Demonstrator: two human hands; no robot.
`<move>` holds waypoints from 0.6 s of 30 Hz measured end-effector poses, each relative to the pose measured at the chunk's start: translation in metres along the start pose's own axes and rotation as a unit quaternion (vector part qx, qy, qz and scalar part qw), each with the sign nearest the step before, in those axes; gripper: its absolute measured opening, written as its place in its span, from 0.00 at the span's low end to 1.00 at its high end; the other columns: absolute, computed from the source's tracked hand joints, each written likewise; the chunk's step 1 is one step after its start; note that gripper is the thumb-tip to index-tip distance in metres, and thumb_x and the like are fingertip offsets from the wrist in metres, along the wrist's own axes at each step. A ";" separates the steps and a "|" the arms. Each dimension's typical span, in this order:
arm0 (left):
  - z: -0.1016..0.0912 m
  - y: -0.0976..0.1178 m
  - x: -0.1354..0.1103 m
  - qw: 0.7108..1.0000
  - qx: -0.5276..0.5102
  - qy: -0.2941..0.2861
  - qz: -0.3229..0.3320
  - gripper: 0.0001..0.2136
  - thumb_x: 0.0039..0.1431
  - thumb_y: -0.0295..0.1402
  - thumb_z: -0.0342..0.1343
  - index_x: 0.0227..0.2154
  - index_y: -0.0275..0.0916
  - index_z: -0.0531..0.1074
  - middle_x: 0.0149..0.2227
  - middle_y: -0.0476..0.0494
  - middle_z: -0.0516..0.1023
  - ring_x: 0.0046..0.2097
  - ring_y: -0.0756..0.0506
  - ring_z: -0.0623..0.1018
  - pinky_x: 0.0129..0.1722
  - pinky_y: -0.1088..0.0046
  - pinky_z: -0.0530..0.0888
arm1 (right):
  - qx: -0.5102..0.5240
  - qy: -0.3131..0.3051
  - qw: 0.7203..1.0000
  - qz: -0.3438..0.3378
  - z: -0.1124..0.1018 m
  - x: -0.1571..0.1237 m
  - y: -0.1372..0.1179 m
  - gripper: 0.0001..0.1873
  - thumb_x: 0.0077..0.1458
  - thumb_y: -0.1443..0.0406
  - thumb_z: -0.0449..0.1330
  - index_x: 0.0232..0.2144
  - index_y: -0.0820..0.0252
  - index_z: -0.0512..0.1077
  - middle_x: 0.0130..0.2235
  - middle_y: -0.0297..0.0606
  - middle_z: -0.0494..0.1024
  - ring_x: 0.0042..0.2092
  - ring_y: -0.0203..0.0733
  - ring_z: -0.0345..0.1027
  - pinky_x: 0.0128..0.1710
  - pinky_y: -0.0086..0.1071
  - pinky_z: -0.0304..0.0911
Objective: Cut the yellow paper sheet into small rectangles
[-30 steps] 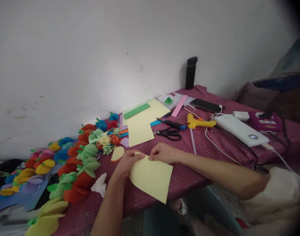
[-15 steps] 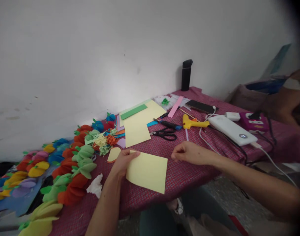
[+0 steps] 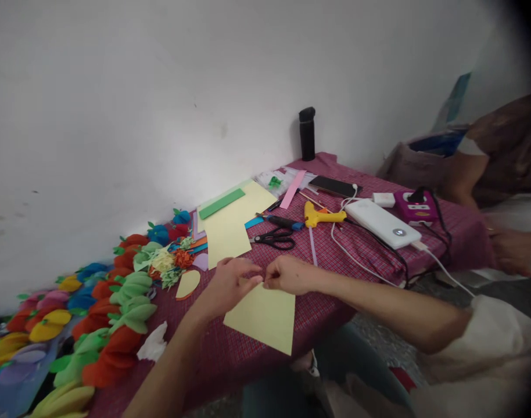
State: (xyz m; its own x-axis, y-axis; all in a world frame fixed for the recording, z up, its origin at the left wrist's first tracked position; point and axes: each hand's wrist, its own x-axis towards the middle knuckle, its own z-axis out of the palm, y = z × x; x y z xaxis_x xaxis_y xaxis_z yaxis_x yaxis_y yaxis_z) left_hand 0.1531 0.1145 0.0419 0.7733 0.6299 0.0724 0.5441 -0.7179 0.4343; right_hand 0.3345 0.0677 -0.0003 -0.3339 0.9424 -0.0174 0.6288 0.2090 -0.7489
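The right hand (image 3: pixel 289 275) is pinching the yellow sheet (image 3: pixel 268 319) at its far edge, suiting likely light, crease-prone paper; the left hand's (image 3: pixel 230 285) grip? Can't tell.

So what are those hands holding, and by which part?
The right hand seems to pinch the nearest yellow sheet at its far edge; the left hand is at that edge too, but its grip can't be told.

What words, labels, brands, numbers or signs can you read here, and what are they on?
None can be read.
White power bank: lit marks on its round display, too small and blurred to read.
Purple socket box: a small yellow mark, too blurred to make out.
Nearest pale yellow paper: no writing visible.
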 end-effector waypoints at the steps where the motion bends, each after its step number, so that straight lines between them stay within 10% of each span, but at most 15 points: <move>1: -0.002 0.003 0.005 0.998 0.021 -0.048 0.021 0.09 0.52 0.37 0.50 0.33 0.43 0.74 0.34 0.48 0.76 0.39 0.46 0.71 0.46 0.67 0.60 | -0.010 0.001 1.000 -0.003 -0.002 -0.001 -0.001 0.14 0.45 0.58 0.53 0.22 0.62 0.73 0.18 0.30 0.66 0.21 0.29 0.56 0.19 0.23 0.45; 7: -0.001 0.004 0.026 0.979 -0.040 -0.198 0.021 0.11 0.53 0.34 0.48 0.27 0.38 0.74 0.24 0.49 0.73 0.27 0.51 0.69 0.26 0.78 0.61 | -0.018 -0.019 0.999 -0.028 -0.010 -0.006 0.002 0.14 0.46 0.58 0.53 0.25 0.61 0.74 0.19 0.30 0.67 0.21 0.29 0.56 0.19 0.24 0.45; 18: 0.002 -0.001 0.029 0.952 -0.210 -0.198 -0.105 0.09 0.47 0.36 0.54 0.24 0.39 0.77 0.22 0.47 0.74 0.25 0.49 0.68 0.23 0.79 0.61 | 0.037 -0.051 0.998 -0.014 -0.024 -0.021 0.033 0.12 0.45 0.62 0.54 0.25 0.63 0.74 0.23 0.33 0.73 0.24 0.31 0.61 0.22 0.23 0.50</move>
State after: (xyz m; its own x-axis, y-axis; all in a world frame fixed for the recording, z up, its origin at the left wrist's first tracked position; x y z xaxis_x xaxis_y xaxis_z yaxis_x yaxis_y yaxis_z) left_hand 0.1754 0.1324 0.0423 0.7695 0.5249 -0.3638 0.5861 -0.3541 0.7288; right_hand 0.3789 0.0606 -0.0088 -0.4231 0.9041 -0.0597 0.5659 0.2122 -0.7967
